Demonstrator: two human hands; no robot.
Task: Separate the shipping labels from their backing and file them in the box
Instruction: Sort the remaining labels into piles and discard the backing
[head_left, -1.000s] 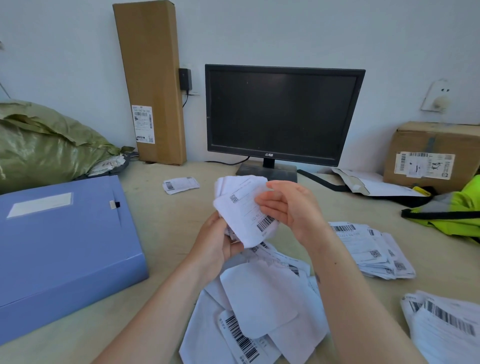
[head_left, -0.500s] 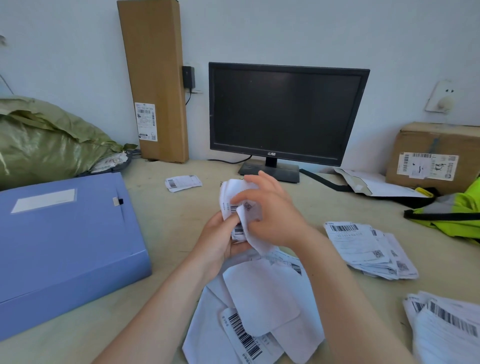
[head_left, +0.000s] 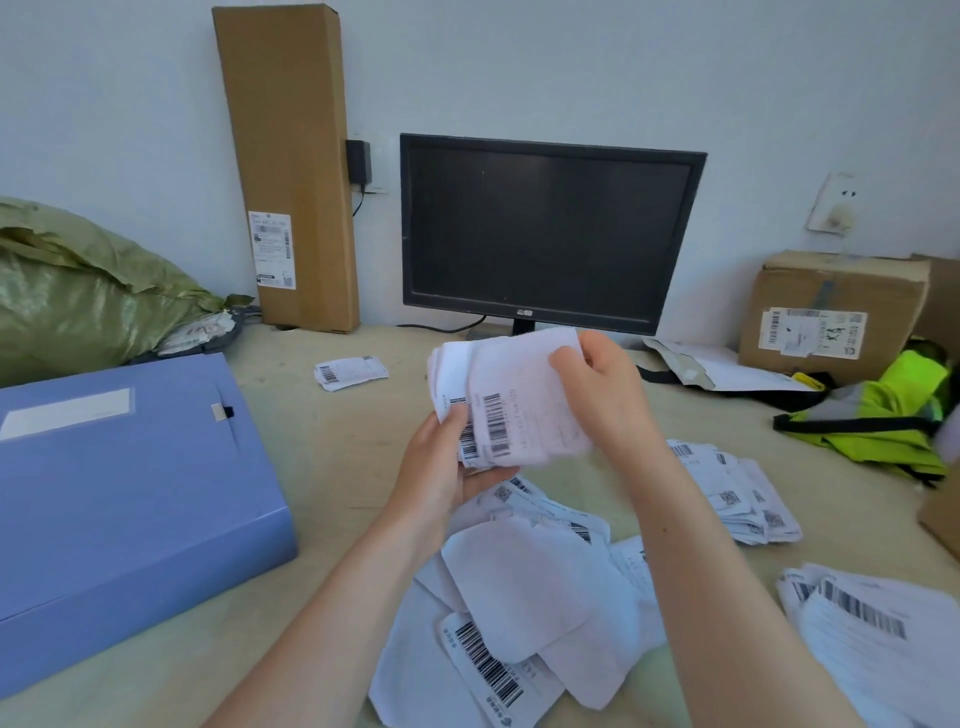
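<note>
Above the middle of the table I hold a stack of white shipping labels (head_left: 511, 402) with barcodes. My left hand (head_left: 441, 467) grips the stack's lower left edge. My right hand (head_left: 605, 395) pinches the front sheet at its upper right corner. A closed blue file box (head_left: 119, 499) lies flat on the table at the left, apart from both hands. Below my hands, loose labels and blank backing sheets (head_left: 519, 597) are scattered on the table.
Two more label piles lie at the right (head_left: 737, 488) and lower right (head_left: 878, 634); a single label (head_left: 349, 371) lies at the back. A black monitor (head_left: 545, 228), a tall carton (head_left: 291, 166), a brown box (head_left: 831, 312), a green sack (head_left: 78, 291) and a yellow vest (head_left: 888, 415) ring the table.
My right hand moved from covering the front of the stack to its upper right corner, and the front sheet now lies spread out with its barcode showing. The left hand kept its grip.
</note>
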